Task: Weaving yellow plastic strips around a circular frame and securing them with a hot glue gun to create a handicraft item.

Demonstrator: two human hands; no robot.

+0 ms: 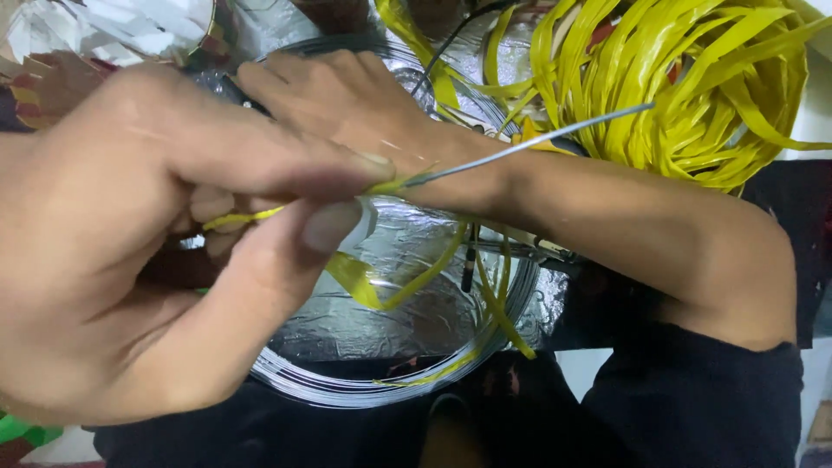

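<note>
My left hand [147, 234] fills the left foreground, its thumb and forefinger pinched on a thin grey wire [537, 140] that has a yellow plastic strip [247, 217] wound on it. The wire sticks out to the upper right, across my right forearm. My right hand [347, 95] reaches in from the right, palm down over a coil of grey wire [364, 394]. Its fingertips are hidden behind my left hand, so what they hold cannot be seen. More yellow strip [364, 282] loops down below the pinch.
A big loose bundle of yellow plastic strips [685, 78] lies at the upper right. Crinkled silver foil [390, 325] sits inside the wire coil. Shredded white and coloured paper [104, 30] is at the upper left. A black sleeve [693, 407] covers my right upper arm.
</note>
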